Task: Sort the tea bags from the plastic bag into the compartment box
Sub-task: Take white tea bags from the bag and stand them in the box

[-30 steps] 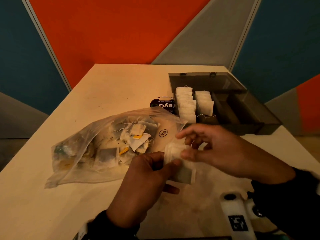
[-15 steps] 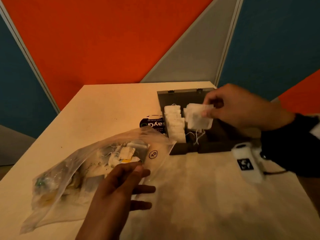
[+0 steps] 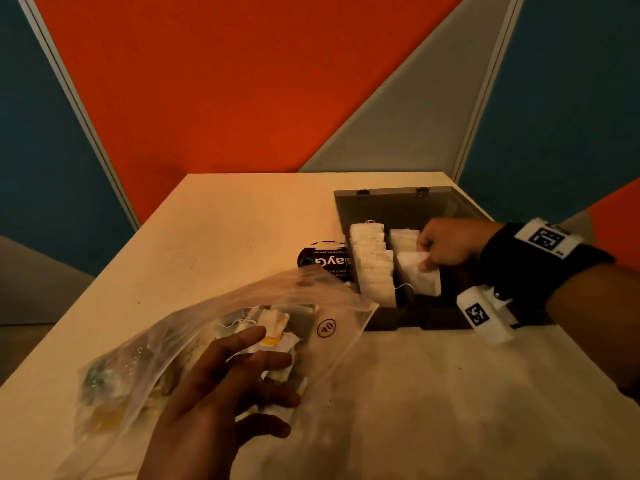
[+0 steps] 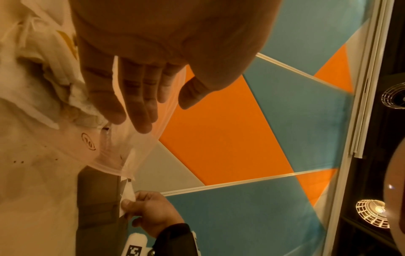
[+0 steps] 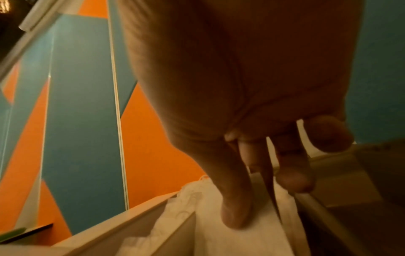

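A clear plastic bag (image 3: 166, 348) of several tea bags lies at the front left of the table. My left hand (image 3: 266, 362) lies on its mouth end with straight fingers (image 4: 140, 110), holding nothing. The dark compartment box (image 3: 398, 322) stands open at the back right, with rows of white tea bags (image 3: 372, 271) upright in its two left compartments. My right hand (image 3: 427, 263) pinches a white tea bag (image 3: 419, 278) standing at the front of the second row. The right wrist view shows the thumb (image 5: 236, 207) on that tea bag (image 5: 241, 240).
A black packet (image 3: 323, 263) with green print lies against the box's left side. The box lid (image 3: 398, 206) leans back, open. The table's far edge (image 3: 311, 174) meets an orange, blue and grey wall. A white marker block (image 3: 485, 313) hangs under my right wrist.
My right hand took the tea bag from in front of me to the box and lowered it into the second compartment. My left hand let go of it and moved onto the plastic bag.
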Tool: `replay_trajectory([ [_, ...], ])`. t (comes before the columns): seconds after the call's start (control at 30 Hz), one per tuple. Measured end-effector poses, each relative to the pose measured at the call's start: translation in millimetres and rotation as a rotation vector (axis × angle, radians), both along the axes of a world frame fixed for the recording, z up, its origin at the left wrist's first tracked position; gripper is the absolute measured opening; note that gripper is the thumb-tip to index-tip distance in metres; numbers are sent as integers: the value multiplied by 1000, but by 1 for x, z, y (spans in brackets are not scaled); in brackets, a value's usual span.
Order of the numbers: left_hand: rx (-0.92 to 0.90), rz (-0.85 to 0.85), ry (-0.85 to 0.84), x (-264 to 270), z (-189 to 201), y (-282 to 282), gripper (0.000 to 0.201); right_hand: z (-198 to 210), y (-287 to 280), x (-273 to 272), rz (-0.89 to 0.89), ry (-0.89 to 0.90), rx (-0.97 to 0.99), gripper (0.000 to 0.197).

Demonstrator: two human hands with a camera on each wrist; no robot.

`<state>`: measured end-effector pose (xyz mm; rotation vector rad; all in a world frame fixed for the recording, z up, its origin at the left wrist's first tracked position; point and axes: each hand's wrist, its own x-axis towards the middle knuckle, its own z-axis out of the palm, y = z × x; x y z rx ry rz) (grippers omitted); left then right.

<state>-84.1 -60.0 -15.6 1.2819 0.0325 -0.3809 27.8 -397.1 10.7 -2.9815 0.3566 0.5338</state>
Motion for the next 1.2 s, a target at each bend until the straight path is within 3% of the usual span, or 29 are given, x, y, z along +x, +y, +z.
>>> replay_trajectory([
  [0.13, 1, 4, -26, 2, 1, -1, 30, -2, 3, 17, 6, 57, -91, 22],
  [0.23, -13, -17, -24, 4, 2, -3, 43, -2, 4, 31, 30, 79, -177, 22],
  [0.33, -1, 7, -31, 6, 2, -5, 42, -1, 0, 40, 37, 77, -200, 25],
  [0.47, 37, 84, -8, 8, 1, -5, 35, 24, 8, 35, 83, -55, -214, 28],
  [0.67, 68, 279, -72, 8, 4, 6, 43, 73, 107, -29, 259, -406, -15, 14],
  [0.73, 67, 293, -95, 7, 8, 7, 48, 75, 145, -60, 334, -388, 74, 18],
  [0.8, 73, 292, -117, 6, 10, 10, 49, 67, 174, -82, 457, -246, 176, 14],
  [0.87, 68, 300, -118, 4, 9, 14, 47, 45, 190, -91, 609, -159, 135, 12],
  [1.03, 57, 323, -108, -3, 5, 22, 46, 0, 190, -78, 721, -331, -73, 40],
  [1.2, 47, 311, -121, -9, 8, 25, 46, -28, 188, -66, 743, -283, -103, 52],
])
